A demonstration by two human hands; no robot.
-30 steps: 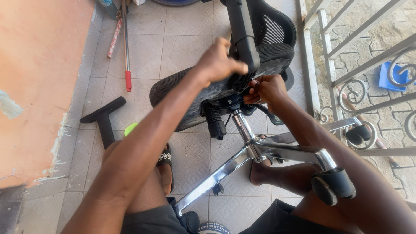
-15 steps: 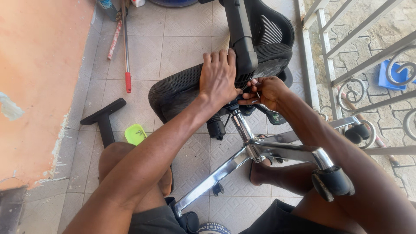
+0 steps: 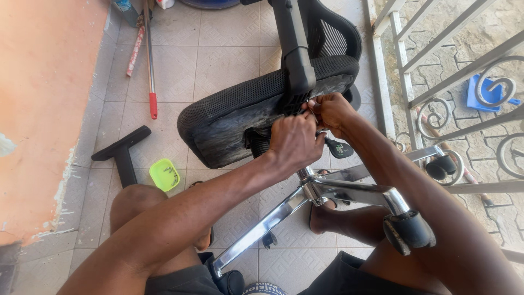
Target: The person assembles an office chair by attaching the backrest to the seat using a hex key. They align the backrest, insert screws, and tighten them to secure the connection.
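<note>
The chair seat (image 3: 234, 112) wears matt black mesh cloth; its base (image 3: 327, 191) is glossy polished metal; the castor (image 3: 409, 232) is dull black plastic; floor tiles (image 3: 229, 60) look embossed.

chrome base (image 3: 349, 191) and seat (image 3: 229, 120) crowd both hands; open tile (image 3: 229, 60) beyond, seemingly passable.

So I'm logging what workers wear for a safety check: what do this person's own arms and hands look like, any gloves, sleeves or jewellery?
Both hands are bare: no gloves on the left hand or the right hand. Both forearms are uncovered along all that shows, with no sleeves, and no watch, bracelet or ring can be made out. Dark shorts show at the bottom edge.
</note>
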